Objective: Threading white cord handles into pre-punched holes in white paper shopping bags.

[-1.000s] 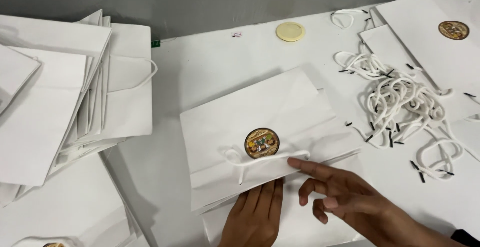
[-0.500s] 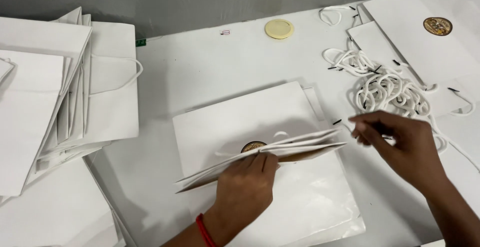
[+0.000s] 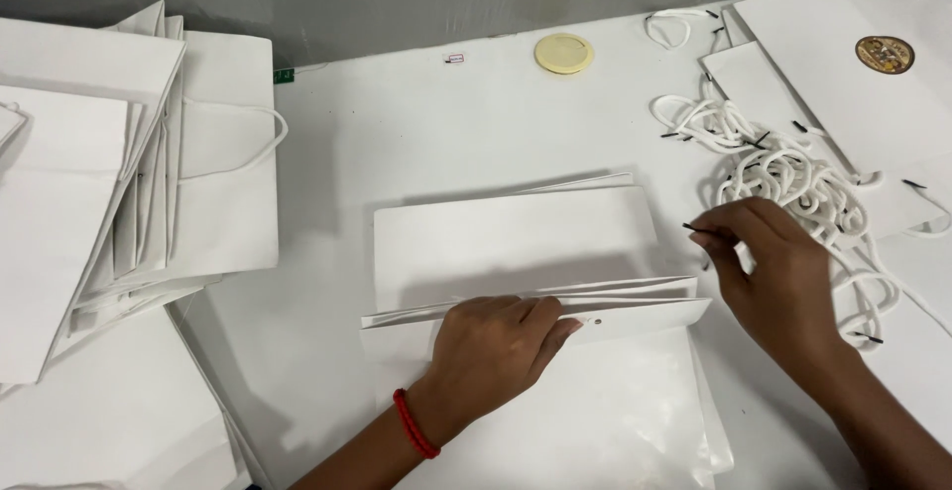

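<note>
A flat white paper bag [image 3: 511, 237] lies at the middle of the white table. My left hand [image 3: 491, 351], with a red band at the wrist, presses on the bag's folded top edge, beside a small punched hole [image 3: 599, 322]. My right hand [image 3: 778, 272] hovers just right of the bag and pinches the black tip of a white cord [image 3: 691, 227]. That cord leads from a tangled pile of white cord handles [image 3: 783, 168] lying behind the hand.
A stack of finished white bags with cord handles [image 3: 149, 192] fills the left side. More flat bags [image 3: 873, 103], one with a round brown sticker [image 3: 884, 54], lie at the right. A round pale yellow disc [image 3: 564, 54] sits at the back.
The bag has been turned over, so its round sticker no longer shows. My left hand moved onto its top edge. My right hand went to the cord pile and took a cord tip.
</note>
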